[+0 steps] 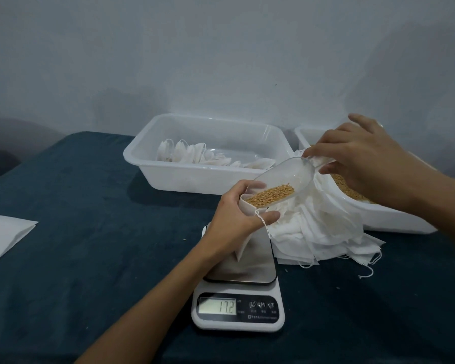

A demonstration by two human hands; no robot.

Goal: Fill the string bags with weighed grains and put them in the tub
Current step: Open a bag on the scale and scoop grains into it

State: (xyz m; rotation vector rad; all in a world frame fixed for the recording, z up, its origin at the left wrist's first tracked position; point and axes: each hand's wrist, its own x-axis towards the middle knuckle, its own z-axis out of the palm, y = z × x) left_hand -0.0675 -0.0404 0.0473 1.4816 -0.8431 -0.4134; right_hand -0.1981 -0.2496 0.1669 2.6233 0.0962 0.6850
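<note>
head view: above the scale (238,292), i see my left hand (237,219) pinching the string bag (243,206) mouth; right hand (363,164) grips the scoop (281,182) handle, tipping grains (271,197). bag seems limp, light; hold its rim.

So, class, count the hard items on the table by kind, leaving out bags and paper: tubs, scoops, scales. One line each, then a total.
Tubs: 2, the tub with bags and the tub with grains
Scoops: 1, the scoop
Scales: 1, the scale
Total: 4
</note>
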